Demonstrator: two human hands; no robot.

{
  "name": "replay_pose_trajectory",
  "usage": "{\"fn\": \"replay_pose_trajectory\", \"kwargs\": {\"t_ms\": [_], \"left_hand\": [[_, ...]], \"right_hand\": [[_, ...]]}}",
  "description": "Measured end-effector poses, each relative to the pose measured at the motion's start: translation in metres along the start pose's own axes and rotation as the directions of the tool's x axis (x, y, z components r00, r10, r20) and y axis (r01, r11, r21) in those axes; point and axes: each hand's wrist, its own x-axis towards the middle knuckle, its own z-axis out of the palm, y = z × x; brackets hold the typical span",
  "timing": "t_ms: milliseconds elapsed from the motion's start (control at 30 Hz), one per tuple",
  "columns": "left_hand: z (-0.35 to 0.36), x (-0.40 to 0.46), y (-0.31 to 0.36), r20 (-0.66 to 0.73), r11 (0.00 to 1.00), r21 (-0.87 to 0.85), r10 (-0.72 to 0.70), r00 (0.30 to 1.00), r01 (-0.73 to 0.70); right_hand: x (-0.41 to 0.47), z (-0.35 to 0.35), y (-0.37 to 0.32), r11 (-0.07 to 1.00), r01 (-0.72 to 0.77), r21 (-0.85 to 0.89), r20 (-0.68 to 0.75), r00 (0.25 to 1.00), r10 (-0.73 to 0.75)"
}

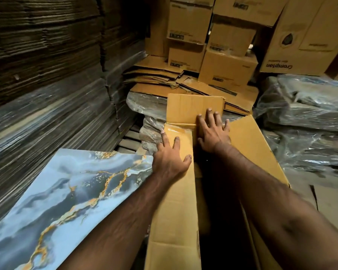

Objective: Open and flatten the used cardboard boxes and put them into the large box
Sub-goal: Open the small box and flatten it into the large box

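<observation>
Because the large box must take it, the left hand and right hand press a flattened box down beneath wide-spread fingers.

Dim storeroom; corrugated sheet stacks left; marble-patterned panel.

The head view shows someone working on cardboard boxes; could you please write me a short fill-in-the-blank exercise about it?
1. Both hands press flat on the large open tan cardboard box; the left hand lies on its ___ flap.
2. The right hand has its fingers ___.
3. The glossy blue marbled sheet has ___ veins.

Missing words: left; spread; gold
</observation>
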Motion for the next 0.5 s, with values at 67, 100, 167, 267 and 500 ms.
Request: {"fn": "replay_pose_trajectory", "kwargs": {"t_ms": [67, 100, 167, 267, 500], "left_hand": [[-0.002, 0.000, 0.001, 0.008, 1.000, -0.005, 0.002, 1.000, -0.002], [-0.003, 0.000, 0.001, 0.014, 1.000, -0.007, 0.004, 1.000, -0.004], [-0.003, 0.000, 0.000, 0.023, 1.000, -0.009, 0.006, 1.000, -0.006], [-0.002, -0.001, 0.000, 0.012, 1.000, -0.022, 0.009, 1.000, -0.008], [-0.008, -0.001, 0.000, 0.041, 1.000, -0.024, -0.004, 0.999, 0.005]], "right_hand": [[0.015, -0.003, 0.005, 1.000, -0.008, 0.001, 0.130, 0.991, 0.008], [0.020, -0.002, 0.006, 1.000, -0.012, -0.007, 0.187, 0.982, 0.013], [0.025, 0.002, 0.007, 1.000, -0.024, -0.017, 0.227, 0.973, 0.028], [0.022, 0.009, 0.004, 0.997, -0.043, -0.060, 0.190, 0.980, 0.054], [-0.005, 0.003, 0.015, 0.998, 0.069, -0.012, 0.180, 0.981, -0.066]]}}
